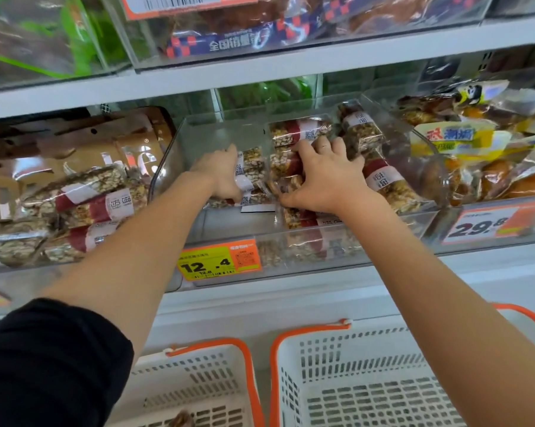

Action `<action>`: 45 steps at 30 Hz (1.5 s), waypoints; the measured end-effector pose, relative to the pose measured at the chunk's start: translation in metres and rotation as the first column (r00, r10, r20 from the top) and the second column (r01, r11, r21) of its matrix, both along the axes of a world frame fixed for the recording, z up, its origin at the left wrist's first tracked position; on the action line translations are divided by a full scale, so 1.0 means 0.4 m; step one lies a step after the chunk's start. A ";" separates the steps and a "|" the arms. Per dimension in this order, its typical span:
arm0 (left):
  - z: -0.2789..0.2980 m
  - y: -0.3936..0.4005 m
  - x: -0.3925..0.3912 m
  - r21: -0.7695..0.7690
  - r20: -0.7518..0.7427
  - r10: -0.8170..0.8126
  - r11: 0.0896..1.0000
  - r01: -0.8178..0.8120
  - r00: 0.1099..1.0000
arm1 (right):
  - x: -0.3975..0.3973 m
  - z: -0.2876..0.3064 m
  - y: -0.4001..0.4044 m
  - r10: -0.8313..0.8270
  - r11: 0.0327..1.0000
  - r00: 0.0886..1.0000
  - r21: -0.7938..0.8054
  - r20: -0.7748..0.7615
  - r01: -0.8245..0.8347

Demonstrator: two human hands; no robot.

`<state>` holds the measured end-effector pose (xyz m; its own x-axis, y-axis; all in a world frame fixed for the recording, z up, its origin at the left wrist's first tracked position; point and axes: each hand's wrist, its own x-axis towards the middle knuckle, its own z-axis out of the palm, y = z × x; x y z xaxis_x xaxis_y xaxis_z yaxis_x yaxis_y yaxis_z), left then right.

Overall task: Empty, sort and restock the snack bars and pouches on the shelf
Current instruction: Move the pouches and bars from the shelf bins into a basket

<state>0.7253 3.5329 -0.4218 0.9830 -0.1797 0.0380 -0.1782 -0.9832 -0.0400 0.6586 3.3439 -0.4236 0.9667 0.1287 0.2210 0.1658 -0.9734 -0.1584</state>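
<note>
A: Snack bars (300, 132) sit in clear bin (321, 238), under and just beyond both hands. Grip?

B: L hand (221, 174) curled round a bar at pile's L edge; R hand (323, 177) spread, fingers hooked over middle stack. Hands apart, pile between.

A: Axis?

B: Mixed, mostly across reach. R nearer bulk. Judgement: lift toward white baskets (368, 383) below wrists.

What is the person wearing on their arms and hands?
The left arm has a black sleeve that ends above the elbow, so the forearm is bare. The right arm shows no sleeve at all in this view. Neither the left hand nor the right hand wears a glove. The right hand has a thin, pale ring on one finger. No watch or bracelet shows.
</note>
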 end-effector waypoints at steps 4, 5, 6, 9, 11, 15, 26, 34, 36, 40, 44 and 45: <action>-0.001 -0.010 -0.047 0.094 0.153 0.010 0.995 -0.024 0.988 | -0.010 -0.004 0.005 0.098 0.992 0.994 0.085 -0.038 -0.095; -0.002 -0.014 -0.058 0.126 0.191 0.014 0.991 -0.039 0.982 | -0.013 -0.003 0.004 0.109 0.987 0.994 0.122 -0.018 -0.106; -0.002 -0.018 -0.067 0.155 0.220 0.020 0.986 -0.055 0.975 | -0.015 -0.003 0.002 0.107 0.984 0.994 0.141 0.014 -0.108; 0.010 -0.025 -0.100 0.177 0.270 0.045 0.979 -0.096 0.962 | -0.018 0.001 -0.003 0.092 0.978 0.989 0.177 0.112 -0.111; 0.030 -0.026 -0.132 0.155 0.293 0.065 0.981 -0.115 0.954 | -0.026 0.007 -0.008 0.088 0.968 0.983 0.218 0.161 -0.123; 0.097 -0.034 -0.219 0.038 0.318 0.105 0.992 -0.123 0.942 | -0.078 0.024 -0.023 0.051 0.919 0.965 0.367 0.256 -0.146; 0.191 0.053 -0.565 -0.462 0.160 0.233 0.876 -0.136 0.959 | -0.420 0.107 0.116 0.082 0.551 0.903 0.735 0.423 -0.394; -0.131 0.160 -0.888 -0.542 -0.224 0.419 0.697 -0.470 0.880 | -0.749 -0.217 0.320 0.059 0.172 0.997 0.983 0.058 -0.067; -0.271 0.187 -0.934 -0.505 -0.471 0.393 0.614 -0.606 0.790 | -0.800 -0.338 0.346 0.098 0.230 0.993 0.972 -0.059 0.035; -0.500 0.239 -0.997 -0.472 -0.744 0.275 0.428 -0.771 0.609 | -0.850 -0.541 0.367 0.204 0.535 0.927 0.829 -0.314 0.163; -0.624 0.248 -1.041 -0.484 -0.831 0.179 0.235 -0.843 0.527 | -0.835 -0.617 0.379 0.277 0.761 0.856 0.643 -0.436 0.081; -0.646 0.248 -1.050 -0.509 -0.835 0.136 0.177 -0.842 0.533 | -0.829 -0.628 0.384 0.297 0.790 0.840 0.611 -0.454 0.051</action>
<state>0.3055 3.6320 -0.6802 0.6783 0.1389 -0.7216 0.7302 -0.2371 0.6408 0.3270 3.4973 -0.6749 0.9381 0.2699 -0.2170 0.0037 -0.6344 -0.7730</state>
